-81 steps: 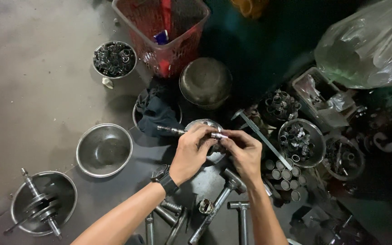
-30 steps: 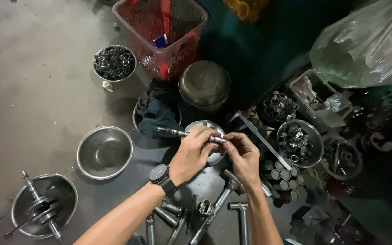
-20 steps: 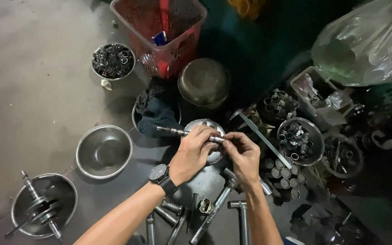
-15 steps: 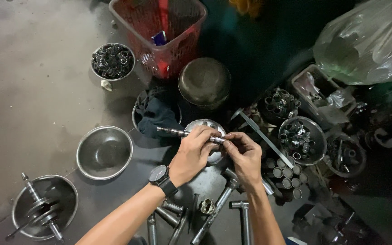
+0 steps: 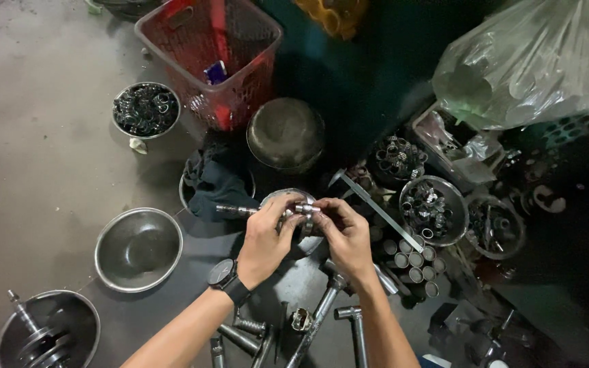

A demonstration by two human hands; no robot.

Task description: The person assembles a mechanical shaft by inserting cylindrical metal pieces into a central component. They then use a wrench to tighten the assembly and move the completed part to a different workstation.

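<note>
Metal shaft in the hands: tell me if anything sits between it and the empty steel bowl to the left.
Nothing visible does. Left hand and right hand hold the metal shaft above a small bowl; only bare floor lies between it and the empty steel bowl. A dark cloth lies farther back.

Big plastic bag (image 5: 533,61): far right of me, a bulging clear-greyish sack, crumpled and shiny, its contents too dim for me to tell.
Small clear bags (image 5: 455,140): just below that sack, to the right of my hands, crinkled transparent wrapping lying over a pale tray of small parts.
Small blue package (image 5: 215,71): far from me, inside the red basket (image 5: 240,82), a flat blue-and-white rectangle, tilted.
Watch (image 5: 223,272): on my left wrist, round dark face; I cannot tell whether it is a screen.
Signs: none I can see.
</note>
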